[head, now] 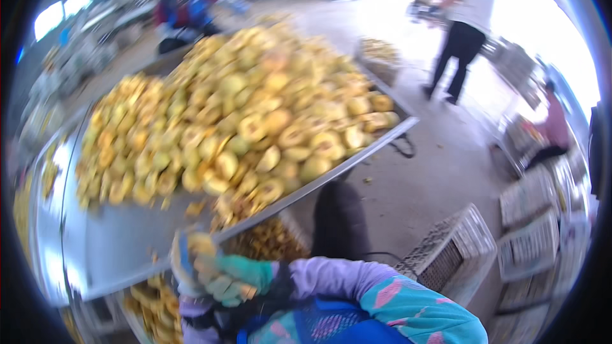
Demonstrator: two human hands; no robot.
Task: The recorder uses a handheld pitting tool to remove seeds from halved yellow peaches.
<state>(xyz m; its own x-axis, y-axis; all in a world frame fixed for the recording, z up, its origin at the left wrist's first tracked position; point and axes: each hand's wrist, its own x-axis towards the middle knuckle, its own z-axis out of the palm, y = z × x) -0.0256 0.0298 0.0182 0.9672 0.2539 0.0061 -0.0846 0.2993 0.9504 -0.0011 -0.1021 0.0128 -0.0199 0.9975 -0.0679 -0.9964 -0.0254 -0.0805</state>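
Note:
My right hand point(234, 279), in a teal glove, is at the lower middle, close to the front edge of a metal table point(129, 229). My left hand point(184, 260), in a pale, blurred glove, is right beside it. Between the two hands is a yellow-orange piece of fruit point(203, 244); blur hides which hand bears it and how the fingers lie. A large heap of halved yellow fruit point(248, 119) covers much of the table. Smaller scraps point(234, 208) lie at its near edge.
Below the table stand a container of brown scraps point(272, 241) and a crate of yellow pieces point(155, 308). Plastic crates point(468, 234) are at the right. A person in a white top point(473, 0) stands beyond, and a person in pink point(554, 122) sits by crates.

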